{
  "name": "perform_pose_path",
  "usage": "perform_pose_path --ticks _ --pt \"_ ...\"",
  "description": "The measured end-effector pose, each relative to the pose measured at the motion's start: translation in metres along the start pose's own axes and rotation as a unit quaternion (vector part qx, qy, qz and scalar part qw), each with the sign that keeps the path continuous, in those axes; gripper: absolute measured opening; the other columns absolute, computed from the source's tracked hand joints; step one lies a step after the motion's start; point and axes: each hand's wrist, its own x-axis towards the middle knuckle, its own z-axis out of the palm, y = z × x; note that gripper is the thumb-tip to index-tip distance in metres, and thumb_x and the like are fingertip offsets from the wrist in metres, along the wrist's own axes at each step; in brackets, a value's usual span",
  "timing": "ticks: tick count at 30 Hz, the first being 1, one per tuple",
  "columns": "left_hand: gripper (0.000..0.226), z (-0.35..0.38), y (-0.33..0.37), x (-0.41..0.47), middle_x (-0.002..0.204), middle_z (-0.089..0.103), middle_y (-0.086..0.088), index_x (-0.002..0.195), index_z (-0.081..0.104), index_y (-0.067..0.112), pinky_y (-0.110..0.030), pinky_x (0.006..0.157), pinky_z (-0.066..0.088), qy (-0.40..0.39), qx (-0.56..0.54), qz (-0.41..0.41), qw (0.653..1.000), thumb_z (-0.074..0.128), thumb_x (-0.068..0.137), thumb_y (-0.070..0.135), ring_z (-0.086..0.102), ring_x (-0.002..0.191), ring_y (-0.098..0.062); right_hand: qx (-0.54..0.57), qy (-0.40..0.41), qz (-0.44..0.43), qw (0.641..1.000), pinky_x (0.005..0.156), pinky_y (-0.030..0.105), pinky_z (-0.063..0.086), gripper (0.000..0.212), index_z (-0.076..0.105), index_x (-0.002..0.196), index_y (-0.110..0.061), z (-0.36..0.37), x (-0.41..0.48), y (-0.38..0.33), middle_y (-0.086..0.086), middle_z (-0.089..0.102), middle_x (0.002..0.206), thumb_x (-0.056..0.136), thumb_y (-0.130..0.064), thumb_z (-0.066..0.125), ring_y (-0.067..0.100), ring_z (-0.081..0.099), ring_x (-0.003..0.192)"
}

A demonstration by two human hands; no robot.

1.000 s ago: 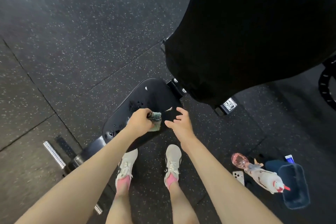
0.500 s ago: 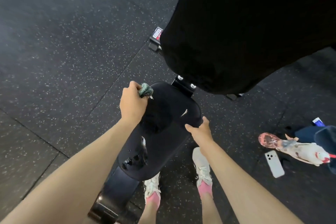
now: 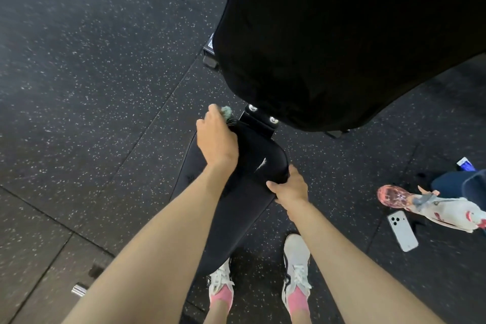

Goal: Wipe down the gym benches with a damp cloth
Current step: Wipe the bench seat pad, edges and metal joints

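From the head camera I see my left hand (image 3: 217,141) closed in a fist around a bunched greenish cloth (image 3: 227,113), which sticks out past the knuckles and presses on the far end of the bench seat pad (image 3: 244,192), just beside the bolted bracket (image 3: 259,122). My right hand (image 3: 290,188) has its fingers curled around the pad's right edge, thumb lying on top, gripping the padding. The black pad runs lengthwise from near my white sneakers (image 3: 295,265) away toward the raised backrest pad (image 3: 328,42), angled slightly right. On the speckled rubber floor (image 3: 92,87) to the right lie a white phone (image 3: 402,230), a spray bottle (image 3: 444,210) on its side, and part of a dark blue container (image 3: 470,184); I cannot tell what it holds.
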Motion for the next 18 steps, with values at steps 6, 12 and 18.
perform_pose_path --ticks 6,12,18 --pt "0.031 0.024 0.020 -0.031 0.094 0.060 -0.008 0.103 0.046 0.008 -0.031 0.062 0.026 -0.057 0.038 0.146 0.987 0.047 0.078 -0.011 0.044 0.092 -0.025 -0.012 0.003 0.005 1.000 0.085 0.049 0.056 0.064 0.050 0.135 -0.017 0.003 0.014 0.007 0.011 0.058 0.128 0.078 -0.009 0.077 0.033 0.058 0.114" --pt "0.034 0.005 -0.003 -0.017 0.091 0.061 -0.008 0.109 0.055 0.011 -0.030 0.068 0.036 -0.155 -0.032 0.219 0.963 0.057 0.079 -0.004 0.056 0.089 -0.028 -0.013 0.017 0.025 0.999 0.087 0.052 0.055 0.072 0.048 0.138 -0.018 0.008 0.016 0.001 0.010 0.051 0.137 0.075 -0.008 0.080 0.035 0.054 0.121" --pt "0.029 -0.031 -0.038 0.022 0.102 0.063 -0.011 0.109 0.053 0.014 -0.037 0.078 0.046 -0.004 -0.062 0.021 0.998 0.058 0.084 0.001 0.056 0.094 -0.029 0.015 0.015 0.041 0.999 0.090 0.048 0.054 0.077 0.040 0.145 -0.019 0.006 0.015 -0.001 0.010 0.050 0.138 0.078 -0.002 0.075 0.035 0.058 0.115"
